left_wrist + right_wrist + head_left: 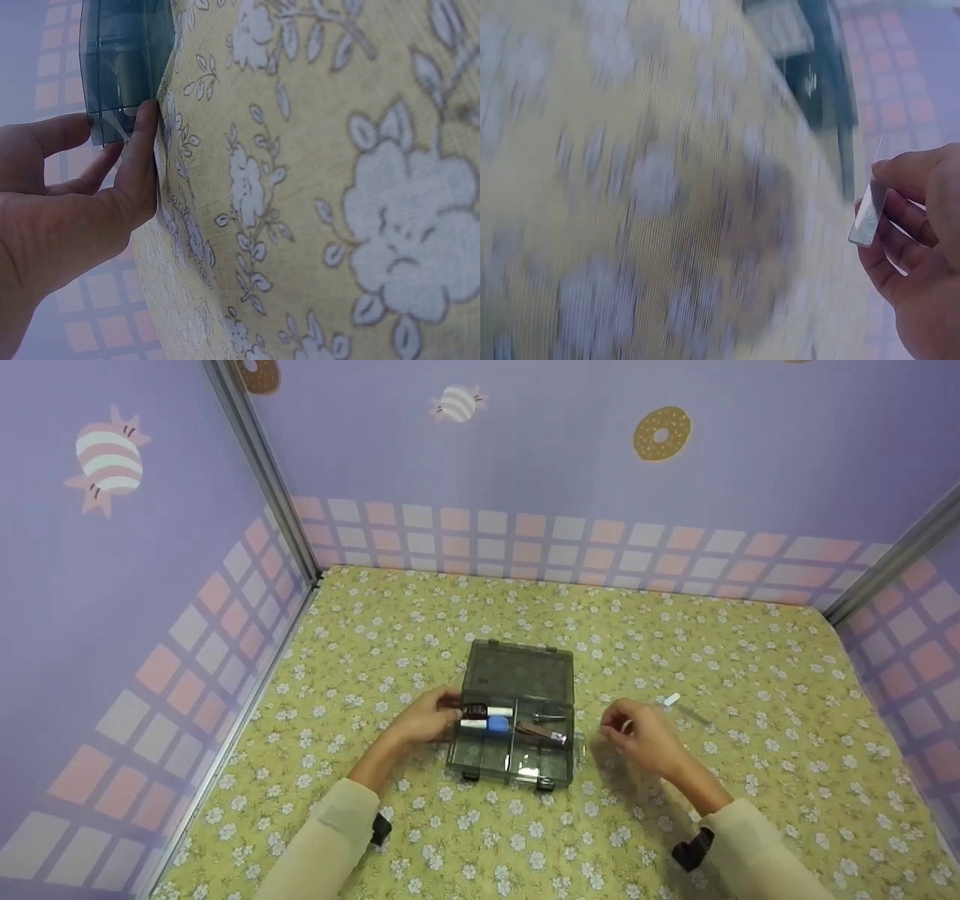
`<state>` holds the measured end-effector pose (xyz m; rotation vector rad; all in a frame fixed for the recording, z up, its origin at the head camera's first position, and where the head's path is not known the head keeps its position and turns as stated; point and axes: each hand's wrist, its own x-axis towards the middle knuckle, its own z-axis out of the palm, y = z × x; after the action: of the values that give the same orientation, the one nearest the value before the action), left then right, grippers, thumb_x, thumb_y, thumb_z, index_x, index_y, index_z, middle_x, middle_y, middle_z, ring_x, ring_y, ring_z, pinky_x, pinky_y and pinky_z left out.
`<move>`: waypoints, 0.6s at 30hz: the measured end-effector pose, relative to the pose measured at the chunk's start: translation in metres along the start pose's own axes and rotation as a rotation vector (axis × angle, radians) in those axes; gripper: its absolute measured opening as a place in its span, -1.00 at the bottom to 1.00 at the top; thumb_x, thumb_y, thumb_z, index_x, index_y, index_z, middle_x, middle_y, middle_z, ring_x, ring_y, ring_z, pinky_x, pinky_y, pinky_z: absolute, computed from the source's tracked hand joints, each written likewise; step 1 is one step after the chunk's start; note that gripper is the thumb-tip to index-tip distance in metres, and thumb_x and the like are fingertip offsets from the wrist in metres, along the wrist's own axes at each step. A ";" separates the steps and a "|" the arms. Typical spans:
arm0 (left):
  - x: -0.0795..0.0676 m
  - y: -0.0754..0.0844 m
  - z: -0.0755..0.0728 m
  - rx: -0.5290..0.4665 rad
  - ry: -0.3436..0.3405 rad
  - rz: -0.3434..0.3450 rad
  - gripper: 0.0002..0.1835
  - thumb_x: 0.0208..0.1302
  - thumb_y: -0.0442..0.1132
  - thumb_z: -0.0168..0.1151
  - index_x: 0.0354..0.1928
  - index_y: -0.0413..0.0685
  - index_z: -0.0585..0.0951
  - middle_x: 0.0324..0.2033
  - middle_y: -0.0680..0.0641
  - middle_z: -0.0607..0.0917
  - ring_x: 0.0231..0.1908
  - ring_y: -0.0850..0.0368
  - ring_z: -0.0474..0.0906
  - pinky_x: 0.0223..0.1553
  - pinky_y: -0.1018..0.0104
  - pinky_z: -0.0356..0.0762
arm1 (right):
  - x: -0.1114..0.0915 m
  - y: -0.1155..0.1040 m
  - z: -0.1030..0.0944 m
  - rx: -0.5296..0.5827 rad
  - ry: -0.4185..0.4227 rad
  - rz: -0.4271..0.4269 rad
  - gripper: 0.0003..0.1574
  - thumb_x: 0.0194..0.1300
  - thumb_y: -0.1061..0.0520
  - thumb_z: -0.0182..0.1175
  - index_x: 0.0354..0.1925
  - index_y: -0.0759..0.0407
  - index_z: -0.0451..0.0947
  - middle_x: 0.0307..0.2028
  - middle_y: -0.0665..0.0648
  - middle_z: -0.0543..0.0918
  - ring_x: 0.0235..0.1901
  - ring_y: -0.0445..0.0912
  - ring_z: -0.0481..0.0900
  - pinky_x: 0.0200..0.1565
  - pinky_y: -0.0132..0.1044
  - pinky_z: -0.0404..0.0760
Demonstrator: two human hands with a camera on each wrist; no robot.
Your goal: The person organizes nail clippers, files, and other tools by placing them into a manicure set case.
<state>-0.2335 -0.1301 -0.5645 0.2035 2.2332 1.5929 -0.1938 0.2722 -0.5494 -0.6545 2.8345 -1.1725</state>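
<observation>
A dark translucent plastic box (517,667) lies with its lid folded back, its tray divided into compartments. My left hand (429,718) grips the box's left side, thumb at the rim and fingers against the wall; the left wrist view shows this hand (90,176) at the box corner (124,67). To the right of the box, my right hand (641,735) pinches a flat, shiny silver metal piece (868,217) between thumb and fingers. In the upper left compartment sit a blue item (497,724) and white and dark items. The upper right compartment holds a brownish slim tool (541,732).
Beyond my right hand, a slim item with a white end (672,700) and a greyish shaft lies on the floral cloth (375,622). A clear plastic piece (580,746) is by the box's right edge. Purple patterned walls (525,450) stand behind and at both sides.
</observation>
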 end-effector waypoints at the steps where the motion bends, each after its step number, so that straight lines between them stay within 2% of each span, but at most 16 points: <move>1: 0.000 0.000 0.000 0.002 0.000 0.000 -0.58 0.57 -0.40 0.08 0.38 -0.35 0.47 0.23 -0.28 0.61 0.24 -0.16 0.56 0.25 -0.07 0.54 | 0.003 -0.006 0.004 -0.002 -0.008 -0.022 -0.92 0.42 0.30 0.37 -0.18 0.16 0.67 -0.31 -0.07 0.68 -0.32 -0.18 0.65 -0.25 -0.27 0.69; 7: -0.001 0.001 0.000 -0.004 0.002 -0.014 -0.58 0.57 -0.40 0.07 0.39 -0.34 0.46 0.23 -0.26 0.61 0.22 -0.14 0.56 0.22 -0.05 0.56 | 0.015 -0.034 0.028 -0.007 -0.051 -0.120 -0.92 0.41 0.30 0.39 -0.19 0.14 0.69 -0.28 -0.05 0.70 -0.32 -0.20 0.66 -0.26 -0.28 0.71; 13: -0.001 0.002 0.000 0.004 0.000 -0.019 -0.56 0.58 -0.39 0.07 0.41 -0.34 0.45 0.24 -0.27 0.60 0.25 -0.17 0.54 0.27 -0.08 0.52 | 0.020 -0.052 0.046 0.027 -0.110 -0.152 -0.94 0.42 0.27 0.38 -0.20 0.14 0.68 -0.28 -0.04 0.68 -0.32 -0.19 0.63 -0.27 -0.27 0.68; 18: -0.001 0.003 -0.001 0.055 -0.002 0.001 -0.52 0.58 -0.38 0.09 0.45 -0.37 0.42 0.27 -0.29 0.59 0.28 -0.21 0.53 0.31 -0.11 0.46 | 0.021 -0.058 0.058 -0.009 -0.115 -0.160 -0.91 0.40 0.25 0.41 -0.22 0.08 0.68 -0.28 -0.07 0.67 -0.34 -0.22 0.60 -0.30 -0.29 0.65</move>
<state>-0.2327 -0.1300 -0.5614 0.2208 2.2777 1.5319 -0.1823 0.1882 -0.5483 -0.9325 2.7367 -1.1022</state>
